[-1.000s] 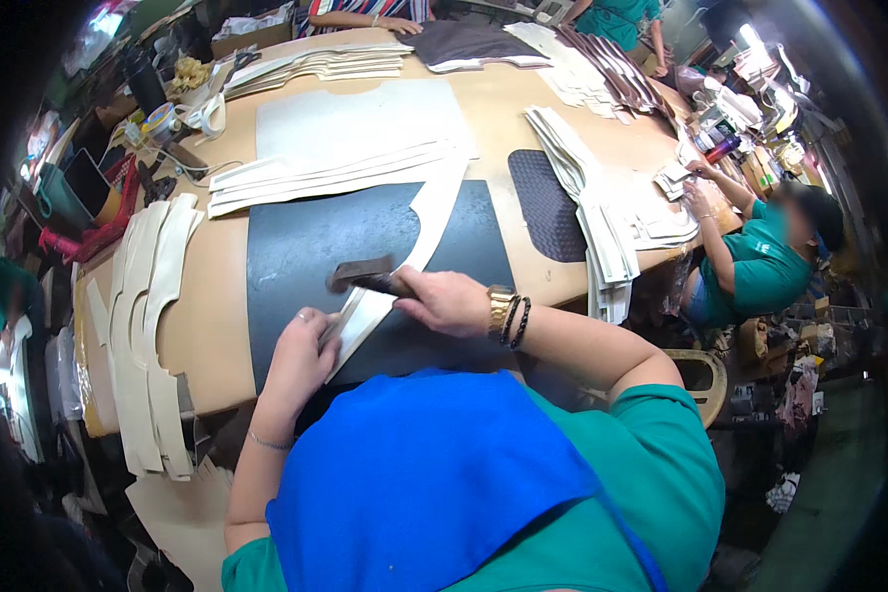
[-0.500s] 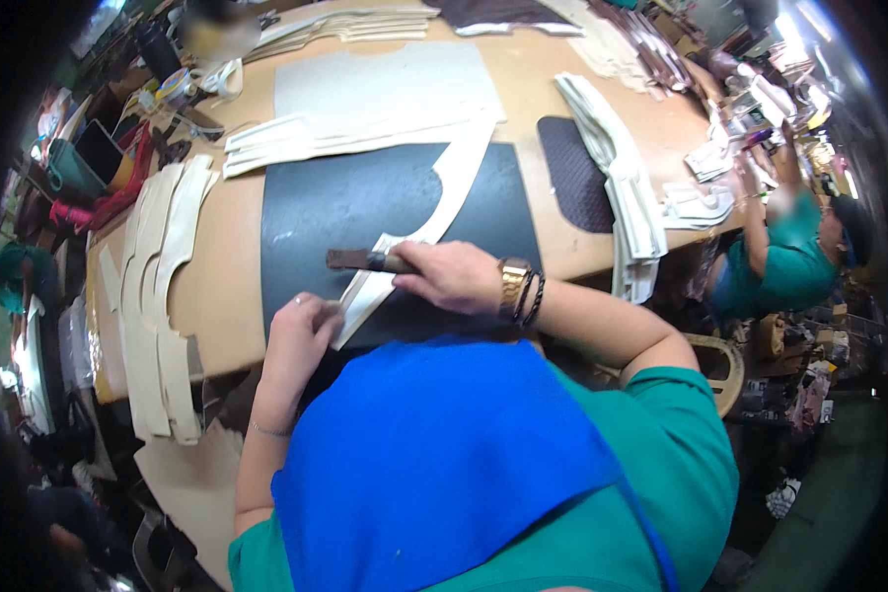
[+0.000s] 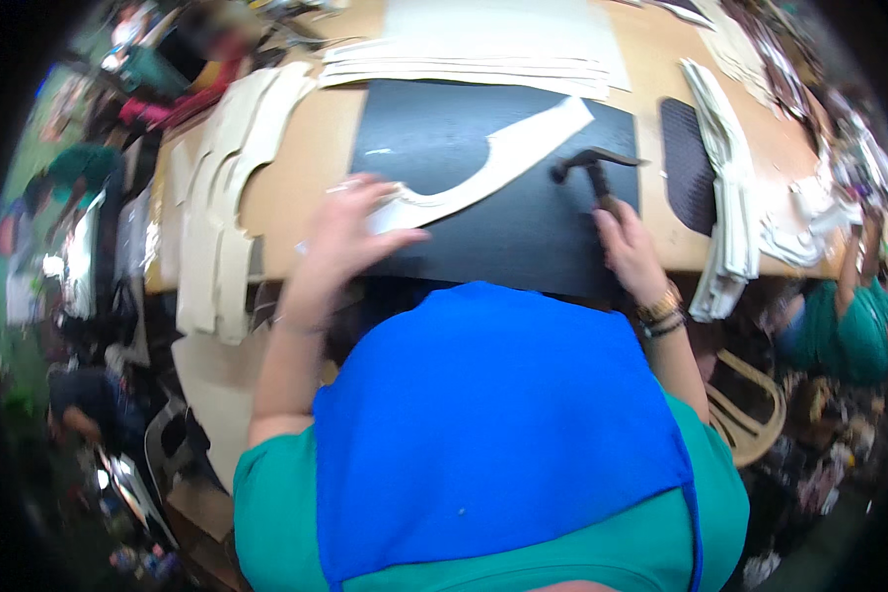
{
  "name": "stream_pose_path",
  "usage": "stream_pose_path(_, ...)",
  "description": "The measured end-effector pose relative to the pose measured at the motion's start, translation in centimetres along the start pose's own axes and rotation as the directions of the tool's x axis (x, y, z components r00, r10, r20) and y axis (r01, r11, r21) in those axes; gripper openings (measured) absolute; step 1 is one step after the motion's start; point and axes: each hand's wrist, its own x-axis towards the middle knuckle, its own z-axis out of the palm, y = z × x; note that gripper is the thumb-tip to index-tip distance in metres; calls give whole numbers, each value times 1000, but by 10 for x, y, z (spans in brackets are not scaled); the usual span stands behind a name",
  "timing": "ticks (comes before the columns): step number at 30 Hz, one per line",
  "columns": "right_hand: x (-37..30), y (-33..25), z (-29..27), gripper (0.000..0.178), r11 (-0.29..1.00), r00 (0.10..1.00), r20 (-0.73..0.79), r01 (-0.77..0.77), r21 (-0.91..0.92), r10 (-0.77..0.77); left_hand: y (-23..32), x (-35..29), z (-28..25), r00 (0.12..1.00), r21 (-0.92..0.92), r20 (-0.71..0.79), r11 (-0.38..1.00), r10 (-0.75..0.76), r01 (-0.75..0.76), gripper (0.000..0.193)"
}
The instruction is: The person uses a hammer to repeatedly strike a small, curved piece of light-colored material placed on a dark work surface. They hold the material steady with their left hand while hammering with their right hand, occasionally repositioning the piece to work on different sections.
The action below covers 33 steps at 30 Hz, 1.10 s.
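Note:
My right hand [image 3: 631, 255] is wrapped round the handle of a claw hammer [image 3: 596, 172]. The hammer head hangs over the right part of a black mat [image 3: 533, 232], apart from the white piece. A curved white piece of sheet material [image 3: 523, 148] lies slantwise on that mat, its wide end to the far right. My left hand [image 3: 350, 229], slightly blurred, is at the near left end of this piece, thumb stretched to the right and fingers apart. The hand covers part of that end, so whether it presses on it is hard to see.
Stacked curved cream pieces [image 3: 232, 187] lie on the table's left side, and long strips [image 3: 464, 67] lie beyond the mat. To the right are a dark textured pad [image 3: 688, 163] and a pile of white pieces [image 3: 725, 187]. A person in green [image 3: 844, 326] sits at the right.
The hammer has swung away from the white piece to the right with my right hand. My left hand has opened out at the piece's near end. The whole view has shifted.

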Motion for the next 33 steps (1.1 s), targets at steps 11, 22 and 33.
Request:
stream_pose_path(11, 1, 13, -1, 32, 955, 999, 25, -54, 291, 48, -41, 23, -38, 867, -90, -262, 905, -424, 416, 25)
stream_pose_path(22, 6, 7, -2, 31, 951, 995, 64, -94, 295, 79, -167, 28, -70, 886, 372, -185, 804, -425, 464, 41)
stream_pose_path(33, 11, 4, 2, 41, 993, 999, -32, -3, -115, -1, -100, 262, 105, 978, 60, 179, 994, -104, 95, 31)
